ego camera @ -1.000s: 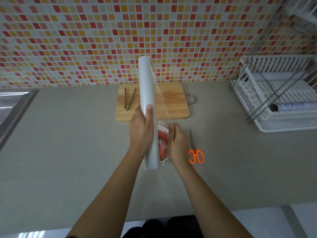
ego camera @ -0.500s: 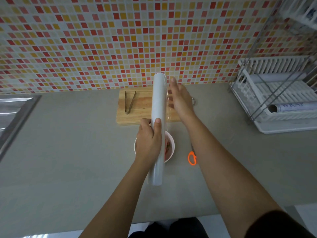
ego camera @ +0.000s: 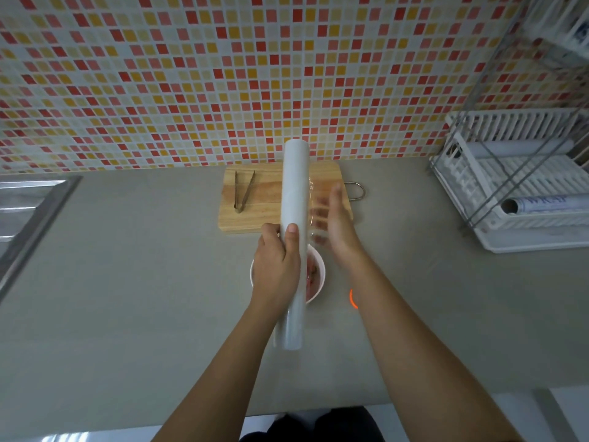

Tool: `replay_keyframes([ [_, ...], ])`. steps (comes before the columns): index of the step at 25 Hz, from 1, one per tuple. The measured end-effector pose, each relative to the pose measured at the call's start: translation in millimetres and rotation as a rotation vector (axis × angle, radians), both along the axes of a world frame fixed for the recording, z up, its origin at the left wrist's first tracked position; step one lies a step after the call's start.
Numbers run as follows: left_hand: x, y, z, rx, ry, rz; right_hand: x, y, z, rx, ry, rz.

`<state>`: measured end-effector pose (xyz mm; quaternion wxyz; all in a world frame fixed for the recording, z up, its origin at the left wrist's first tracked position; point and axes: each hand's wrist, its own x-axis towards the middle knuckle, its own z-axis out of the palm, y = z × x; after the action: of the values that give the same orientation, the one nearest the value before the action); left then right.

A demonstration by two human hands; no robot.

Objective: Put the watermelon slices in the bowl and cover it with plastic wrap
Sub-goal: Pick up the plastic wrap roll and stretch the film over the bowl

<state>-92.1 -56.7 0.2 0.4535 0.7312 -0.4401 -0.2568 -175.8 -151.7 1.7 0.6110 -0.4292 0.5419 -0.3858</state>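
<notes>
My left hand (ego camera: 275,266) grips a long white roll of plastic wrap (ego camera: 293,193) near its middle and holds it above the counter, pointing away from me. Under the roll sits a white bowl (ego camera: 322,275) with red watermelon slices (ego camera: 311,275), mostly hidden by the hand and roll. To the right of the roll is my right hand (ego camera: 338,221), blurred. Its fingers reach toward the roll and show through a narrow strip of loose film.
A wooden cutting board (ego camera: 264,199) with metal tongs (ego camera: 242,193) lies behind the bowl. An orange scissors handle (ego camera: 352,299) peeks out beside my right forearm. A white dish rack (ego camera: 526,193) holding another wrap roll (ego camera: 541,204) stands far right. A steel sink (ego camera: 25,205) is at left.
My right hand went from beside the bowl up to the roll's far end, then slid back down along its right side. The roll tilted slightly and stays in my left hand.
</notes>
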Motion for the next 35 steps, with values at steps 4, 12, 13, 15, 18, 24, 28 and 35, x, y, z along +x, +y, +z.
replay_keyframes([
  [4,0,2,-6,0.022,0.026,-0.025,10,43,-34,-0.175,0.161,-0.109],
  [12,8,4,-16,0.138,0.202,-0.034,-3,33,-42,-0.402,0.468,-0.196],
  [13,8,4,-16,0.145,0.27,-0.037,-4,31,-42,-0.402,0.483,-0.197],
  [15,9,4,-15,0.153,0.393,-0.022,-5,28,-44,-0.407,0.505,-0.197],
  [18,5,5,-13,0.133,0.331,-0.014,-6,26,-46,-0.427,0.533,-0.189],
  [24,8,-3,-14,0.162,0.057,-0.068,-7,25,-49,-0.389,0.519,-0.163],
  [28,4,-5,-32,0.17,-0.011,-0.003,-10,29,-65,-0.309,0.502,-0.109],
  [35,-12,-4,-53,0.16,-0.085,-0.018,-25,22,-90,-0.005,0.407,-0.209],
])
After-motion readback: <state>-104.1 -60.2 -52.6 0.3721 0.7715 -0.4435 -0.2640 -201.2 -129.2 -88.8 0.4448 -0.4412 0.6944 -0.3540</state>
